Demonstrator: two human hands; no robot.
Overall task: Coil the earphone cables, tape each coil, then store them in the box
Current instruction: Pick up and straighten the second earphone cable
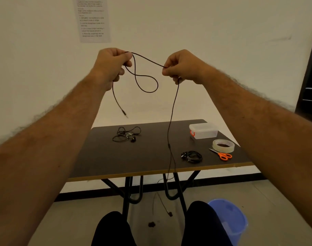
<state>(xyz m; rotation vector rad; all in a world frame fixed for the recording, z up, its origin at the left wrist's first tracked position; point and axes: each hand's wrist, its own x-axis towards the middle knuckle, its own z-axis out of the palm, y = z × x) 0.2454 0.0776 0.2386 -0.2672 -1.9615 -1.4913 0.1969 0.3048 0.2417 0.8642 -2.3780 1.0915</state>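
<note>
- The left hand [112, 63] is raised well above the table, its fingers curled round the black earphone cable [146, 80], holding the first loop, which hangs just below and between the two hands.
- The right hand [178, 67] pinches the same cable between thumb and fingertips, a short taut run linking it to the left hand.
- The plug end [124, 113] dangles free below the left hand; the long remainder drops from the right hand past the table [134, 166] edge down toward the floor, where an earbud [170, 214] seems to lie.
- On the table: a loose, tangled earphone set [126, 134] at the far left, a coiled bundle [191, 157] near the front edge, and the lidded clear box [203, 130] at the far right with the tape roll [223, 146] and orange scissors [222, 154] beside it.
- A blue bucket [228, 220] stands on the floor by the person's knee.
- Risks, to my eye: the trailing end could snag on the table legs as it is drawn up; the single loop looks twisted into a figure-eight, so further turns may kink; a slack left-hand grip would let the coil spring open before tape reaches it.
</note>
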